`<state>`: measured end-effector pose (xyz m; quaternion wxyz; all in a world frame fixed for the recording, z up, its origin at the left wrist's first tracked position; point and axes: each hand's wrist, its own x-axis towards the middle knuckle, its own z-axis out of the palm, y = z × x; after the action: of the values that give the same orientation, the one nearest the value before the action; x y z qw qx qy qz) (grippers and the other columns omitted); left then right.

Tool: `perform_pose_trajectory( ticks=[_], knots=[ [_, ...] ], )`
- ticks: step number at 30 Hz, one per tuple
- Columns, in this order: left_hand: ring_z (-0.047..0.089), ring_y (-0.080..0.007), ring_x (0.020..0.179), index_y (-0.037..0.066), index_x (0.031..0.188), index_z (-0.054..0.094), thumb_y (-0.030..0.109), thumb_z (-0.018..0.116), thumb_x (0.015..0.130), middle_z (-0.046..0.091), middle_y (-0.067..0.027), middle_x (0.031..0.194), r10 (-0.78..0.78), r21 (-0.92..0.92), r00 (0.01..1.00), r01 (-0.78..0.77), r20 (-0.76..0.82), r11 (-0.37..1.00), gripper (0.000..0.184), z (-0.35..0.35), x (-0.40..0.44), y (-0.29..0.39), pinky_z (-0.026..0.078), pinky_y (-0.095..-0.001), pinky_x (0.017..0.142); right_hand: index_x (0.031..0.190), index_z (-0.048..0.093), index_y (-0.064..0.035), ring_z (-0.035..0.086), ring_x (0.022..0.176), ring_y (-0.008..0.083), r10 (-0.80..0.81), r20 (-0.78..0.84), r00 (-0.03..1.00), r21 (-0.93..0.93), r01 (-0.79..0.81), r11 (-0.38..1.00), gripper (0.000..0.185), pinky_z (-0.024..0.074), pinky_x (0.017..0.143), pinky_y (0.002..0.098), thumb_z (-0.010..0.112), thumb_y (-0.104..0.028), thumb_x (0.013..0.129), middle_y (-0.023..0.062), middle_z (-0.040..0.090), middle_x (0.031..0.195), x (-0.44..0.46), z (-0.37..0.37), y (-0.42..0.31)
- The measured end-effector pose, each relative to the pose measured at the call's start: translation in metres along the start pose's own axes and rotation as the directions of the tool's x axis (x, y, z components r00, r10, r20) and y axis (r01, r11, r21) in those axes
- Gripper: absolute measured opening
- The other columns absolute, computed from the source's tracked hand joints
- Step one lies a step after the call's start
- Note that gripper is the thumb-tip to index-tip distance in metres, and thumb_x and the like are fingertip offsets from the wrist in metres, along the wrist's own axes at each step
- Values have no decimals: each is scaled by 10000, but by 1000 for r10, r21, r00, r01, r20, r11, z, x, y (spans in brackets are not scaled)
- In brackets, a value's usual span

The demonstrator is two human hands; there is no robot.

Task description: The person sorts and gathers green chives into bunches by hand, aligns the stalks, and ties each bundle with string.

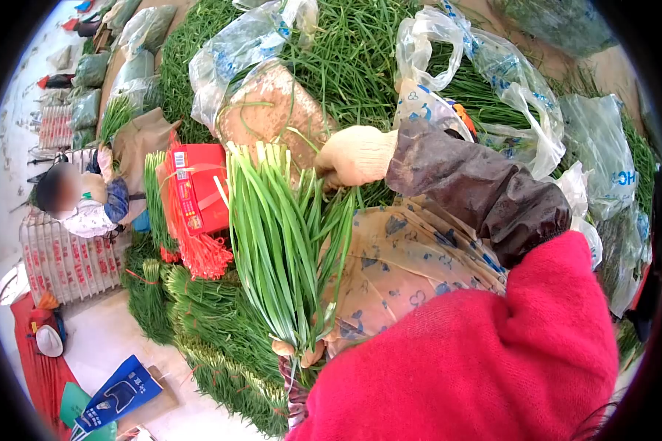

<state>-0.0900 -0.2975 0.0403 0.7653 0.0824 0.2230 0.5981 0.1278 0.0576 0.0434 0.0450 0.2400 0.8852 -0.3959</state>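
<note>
A bunch of garlic chives (276, 242) stands upright before me, its pale cut ends at the top. My left hand (299, 351), gloved, is wrapped round the leafy lower end; the bunch hides part of it. Beside the pale ends, my right hand (357, 156) in a cream glove has its fingers curled closed. A thin pale chive stalk (301, 140) juts from these fingers; their tips are partly hidden. Behind the bunch lies a worn, dirt-flecked board (276, 103). A patterned plastic apron (397, 257) covers my lap.
A red box (198, 187) with red ties (204, 257) stands left of the bunch. Loose chives (360, 66) and plastic bags (232, 55) lie beyond. Tied bunches (221, 316) are piled at lower left. Another person (88, 198) sits at far left near stacked crates (73, 257).
</note>
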Motion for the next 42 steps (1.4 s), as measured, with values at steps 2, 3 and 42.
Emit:
perform_pose_trajectory(
  ticks=[2,3,42],
  knots=[
    [516,-213,464,-61,1216,470,110,675,735,594,-157,803,5,1,1000,-5,-4,1000,550,2,-2,-1,402,-330,434,1089,649,-127,633,839,349,35,-162,986,-28,-40,999,298,503,733,441,564,-290,855,157,660,869,2,1,6],
    [516,-214,464,-61,1216,471,110,676,735,594,-157,804,9,2,1000,-9,-2,1000,550,2,-2,-1,402,-331,435,1111,646,-141,639,847,341,104,-184,977,-74,-119,990,295,507,749,435,542,-270,867,140,670,884,2,-7,6],
    [536,-226,479,-62,1215,478,109,693,726,604,-167,848,10,71,1000,-11,17,997,561,32,4,29,419,-342,448,1180,586,-6,626,990,324,628,-409,662,77,-661,746,416,530,835,414,592,-275,864,197,579,1131,43,-46,64]
  ],
)
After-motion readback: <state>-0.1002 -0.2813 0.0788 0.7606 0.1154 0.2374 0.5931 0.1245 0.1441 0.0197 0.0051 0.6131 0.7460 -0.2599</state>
